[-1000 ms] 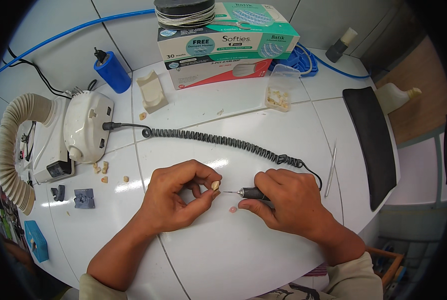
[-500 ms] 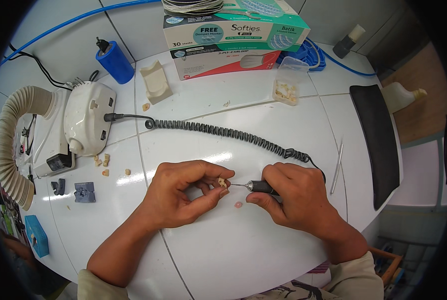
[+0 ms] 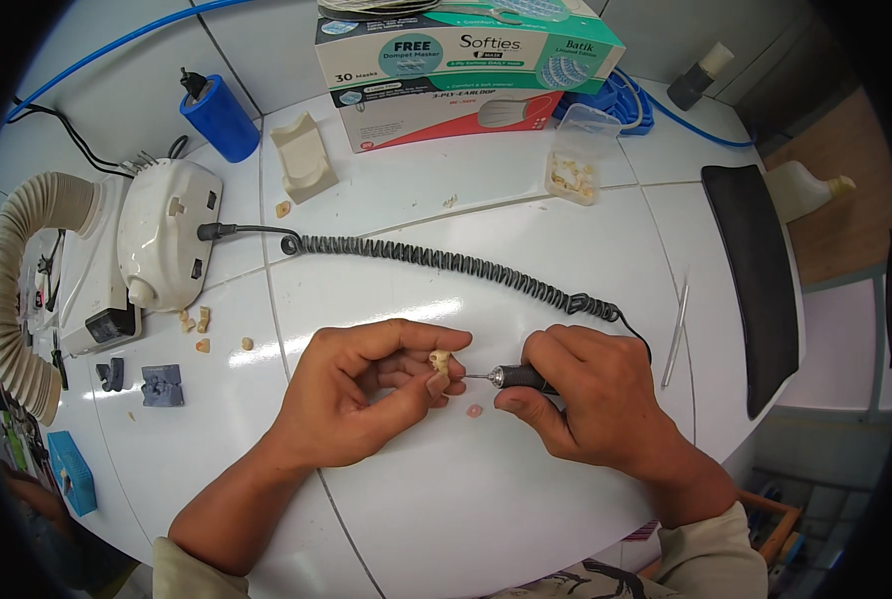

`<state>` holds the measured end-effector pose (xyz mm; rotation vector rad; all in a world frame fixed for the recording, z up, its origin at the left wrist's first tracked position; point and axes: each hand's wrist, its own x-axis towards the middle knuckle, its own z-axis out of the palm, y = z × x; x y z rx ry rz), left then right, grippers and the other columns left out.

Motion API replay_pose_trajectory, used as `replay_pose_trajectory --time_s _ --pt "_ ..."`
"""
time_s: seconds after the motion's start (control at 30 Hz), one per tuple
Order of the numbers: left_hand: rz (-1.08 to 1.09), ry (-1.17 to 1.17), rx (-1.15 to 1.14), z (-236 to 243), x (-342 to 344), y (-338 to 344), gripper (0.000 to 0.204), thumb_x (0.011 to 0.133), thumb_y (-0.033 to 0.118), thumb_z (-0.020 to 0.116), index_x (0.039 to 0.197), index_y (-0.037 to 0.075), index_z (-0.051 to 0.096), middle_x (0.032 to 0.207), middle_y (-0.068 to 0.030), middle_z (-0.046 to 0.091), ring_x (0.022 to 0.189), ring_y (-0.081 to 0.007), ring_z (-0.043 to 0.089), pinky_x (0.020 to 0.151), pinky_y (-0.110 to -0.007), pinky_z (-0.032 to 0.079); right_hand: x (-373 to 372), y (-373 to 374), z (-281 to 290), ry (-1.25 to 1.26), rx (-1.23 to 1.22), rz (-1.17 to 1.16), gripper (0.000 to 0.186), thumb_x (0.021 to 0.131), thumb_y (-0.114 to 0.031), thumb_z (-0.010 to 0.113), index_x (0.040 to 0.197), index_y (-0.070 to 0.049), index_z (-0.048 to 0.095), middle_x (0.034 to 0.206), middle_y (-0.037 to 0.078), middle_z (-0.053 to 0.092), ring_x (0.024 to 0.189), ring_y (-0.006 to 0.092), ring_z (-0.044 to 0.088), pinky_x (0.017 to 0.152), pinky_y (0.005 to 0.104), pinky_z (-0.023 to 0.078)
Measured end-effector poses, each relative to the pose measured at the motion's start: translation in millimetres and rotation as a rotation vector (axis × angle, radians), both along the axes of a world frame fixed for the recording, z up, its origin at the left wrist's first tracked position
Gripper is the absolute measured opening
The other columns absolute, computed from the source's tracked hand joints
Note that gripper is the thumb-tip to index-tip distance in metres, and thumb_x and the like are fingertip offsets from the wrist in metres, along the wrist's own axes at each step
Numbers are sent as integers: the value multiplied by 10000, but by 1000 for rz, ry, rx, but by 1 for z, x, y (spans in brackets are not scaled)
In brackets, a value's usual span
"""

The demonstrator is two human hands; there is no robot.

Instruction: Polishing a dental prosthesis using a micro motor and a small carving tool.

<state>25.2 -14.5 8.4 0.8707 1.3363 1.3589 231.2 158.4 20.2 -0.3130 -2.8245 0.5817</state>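
Between the thumb and fingers of my left hand (image 3: 366,394) is a small cream, tooth-like dental piece (image 3: 440,360). My right hand (image 3: 595,394) wraps round a black rotary handpiece (image 3: 518,377). Its thin metal bit points left, with the tip close to the piece and my left fingertips; whether it touches, I cannot tell. From the handpiece a black coiled cord (image 3: 436,258) runs across to a white motor control box (image 3: 169,235) at the left. On the tabletop between my hands lies a small pink bit (image 3: 475,410).
At the left, a ribbed hose (image 3: 11,290) arches beside several cream pieces and a grey mould block (image 3: 162,385). Mask boxes (image 3: 456,110) stand at the back near a clear container (image 3: 572,180) of cream pieces. A metal tool (image 3: 676,334) and a black pad (image 3: 750,290) lie right.
My left fingers have turned the dental piece more upright, and the index finger has straightened over it. The right hand keeps its grip on the handpiece. The view has shifted slightly.
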Motion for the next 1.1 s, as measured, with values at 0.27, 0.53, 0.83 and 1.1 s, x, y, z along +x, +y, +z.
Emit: replay_pose_trajectory --time_s 0.27,0.53,0.83,1.1 --pt "-7 -184 -60 5 8 1 338 1043 -70 603 1369 -91 689 1121 -168 805 1088 -244 806 910 -326 667 2 2 -1 16 -4 0 475 972 -511 814 878 -86 621 671 19 570 541 179 573 457 342 400" --pt "-25 -85 -58 5 9 2 325 1047 -67 598 1362 -75 680 1114 -133 795 1044 -197 798 889 -321 671 2 -2 1 -36 63 -10 482 973 -528 803 883 -89 625 666 29 586 552 185 604 459 344 419" --pt "-47 -57 -32 1 7 1 311 1026 -72 616 1331 -70 678 1111 -125 792 1062 -186 791 887 -314 674 1 -4 1 -44 84 -25 486 965 -520 814 859 -89 618 650 30 586 546 186 614 459 336 433" --pt "-51 -50 -53 3 6 1 321 1017 -74 634 1335 -74 674 1131 -131 795 1074 -198 794 920 -323 676 1 -4 1 -30 96 -31 480 965 -509 819 845 -91 615 642 28 580 539 177 605 449 331 414"
